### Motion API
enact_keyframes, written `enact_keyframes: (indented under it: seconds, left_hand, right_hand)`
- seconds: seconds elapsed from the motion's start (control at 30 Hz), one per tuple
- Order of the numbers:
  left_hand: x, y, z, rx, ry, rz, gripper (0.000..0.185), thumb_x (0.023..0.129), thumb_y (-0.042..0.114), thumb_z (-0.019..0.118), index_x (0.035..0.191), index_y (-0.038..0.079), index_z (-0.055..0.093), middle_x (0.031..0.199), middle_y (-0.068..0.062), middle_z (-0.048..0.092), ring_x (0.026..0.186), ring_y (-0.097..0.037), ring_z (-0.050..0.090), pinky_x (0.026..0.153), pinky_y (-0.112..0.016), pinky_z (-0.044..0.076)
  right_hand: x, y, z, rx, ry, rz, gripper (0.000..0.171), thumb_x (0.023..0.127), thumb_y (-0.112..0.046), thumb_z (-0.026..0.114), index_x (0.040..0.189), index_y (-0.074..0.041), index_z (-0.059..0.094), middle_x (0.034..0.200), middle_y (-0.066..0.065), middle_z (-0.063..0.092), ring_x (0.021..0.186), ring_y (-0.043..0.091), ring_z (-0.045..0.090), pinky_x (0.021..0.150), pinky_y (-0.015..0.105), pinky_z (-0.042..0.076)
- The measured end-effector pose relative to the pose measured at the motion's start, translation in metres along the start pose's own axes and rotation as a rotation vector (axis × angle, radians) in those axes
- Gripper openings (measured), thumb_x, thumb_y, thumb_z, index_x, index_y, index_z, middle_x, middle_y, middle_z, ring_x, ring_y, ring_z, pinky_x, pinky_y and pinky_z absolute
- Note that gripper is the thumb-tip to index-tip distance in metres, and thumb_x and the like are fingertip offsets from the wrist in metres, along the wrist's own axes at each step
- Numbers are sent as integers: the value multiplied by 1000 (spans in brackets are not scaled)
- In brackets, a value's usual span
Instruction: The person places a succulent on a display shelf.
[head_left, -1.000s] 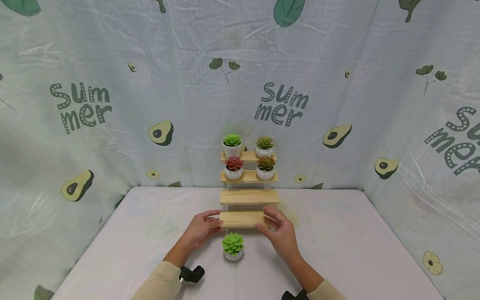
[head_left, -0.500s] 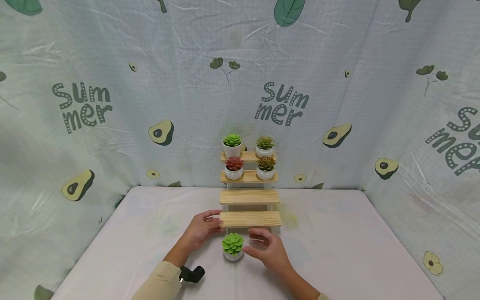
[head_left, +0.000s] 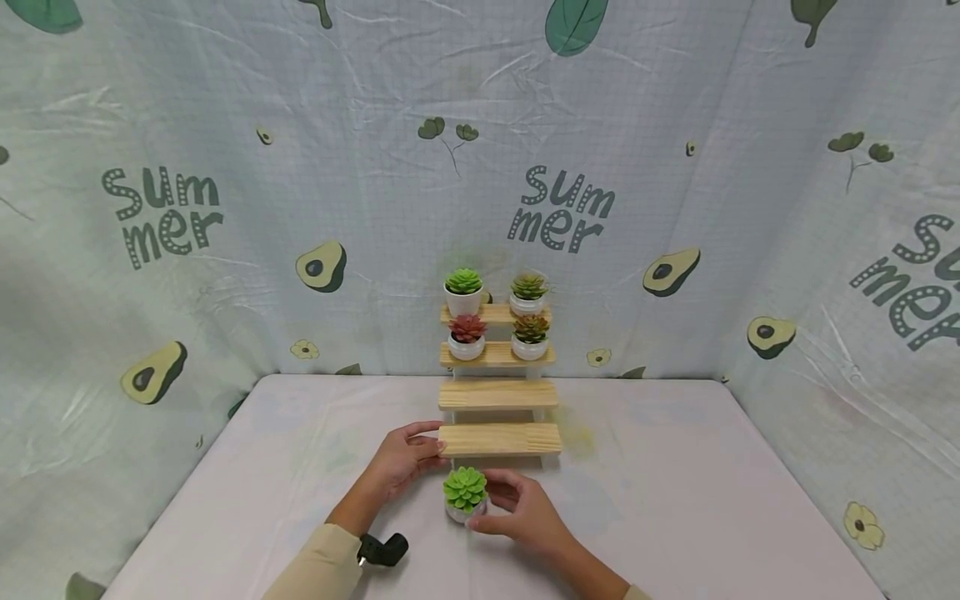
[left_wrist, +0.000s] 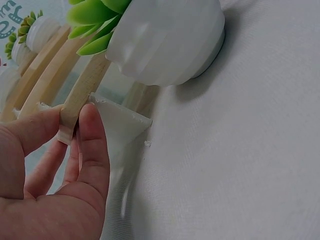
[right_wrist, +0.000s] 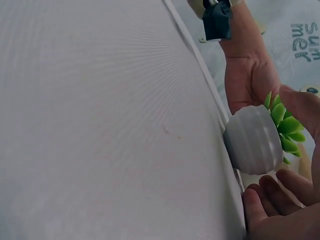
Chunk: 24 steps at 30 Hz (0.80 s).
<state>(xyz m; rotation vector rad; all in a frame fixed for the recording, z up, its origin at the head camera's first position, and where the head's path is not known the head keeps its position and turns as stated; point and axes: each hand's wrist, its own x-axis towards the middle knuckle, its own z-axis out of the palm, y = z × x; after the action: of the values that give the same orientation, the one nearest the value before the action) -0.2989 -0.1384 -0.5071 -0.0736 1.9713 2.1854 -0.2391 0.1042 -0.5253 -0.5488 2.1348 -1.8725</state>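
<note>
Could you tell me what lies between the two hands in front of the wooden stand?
In the head view, a green succulent in a white pot stands between left hand and right hand.
</note>
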Motion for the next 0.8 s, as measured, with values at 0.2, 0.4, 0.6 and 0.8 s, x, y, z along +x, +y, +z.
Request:
enact_keyframes:
  seconds: [0.2, 0.4, 0.6, 0.8]
  left_hand:
    - [1, 0, 1, -3, 11, -9, 46, 97, -3, 65, 142, -6, 54, 104, -14, 72, 86, -17, 71, 78, -29, 64]
    - [-1, 1, 0, -2, 6, 1, 47, 97, -2, 65, 142, -8, 53, 103, -14, 72, 85, -17, 71, 79, -30, 64]
    - [0, 0, -1, -3, -1, 3, 47, 98, -2, 64, 142, -7, 52, 103, -13, 72, 86, -17, 72, 80, -30, 64]
    - [1, -1, -1, -6, -3, 12, 46, 97, -3, 64, 142, -8, 53, 102, -13, 72, 85, -17, 72, 78, -29, 64]
  right_hand:
    - [7, 0, 2, -58, -18, 35, 75, 81, -19, 90, 142, 4, 54, 139, 19, 61, 130, 35, 60, 107, 41, 54]
    - [13, 1, 4, -109, -32, 62, 74, 78, -20, 91, 140, 1, 56, 138, 15, 63, 128, 32, 62, 105, 41, 56]
    - [17, 4, 9, -142, -8, 55, 72, 75, -18, 93, 136, 0, 60, 134, 15, 65, 123, 31, 66, 100, 35, 59]
    - [20, 2, 12, -156, 15, 68, 70, 74, -16, 94, 135, -1, 62, 132, 12, 67, 118, 25, 68, 95, 33, 60]
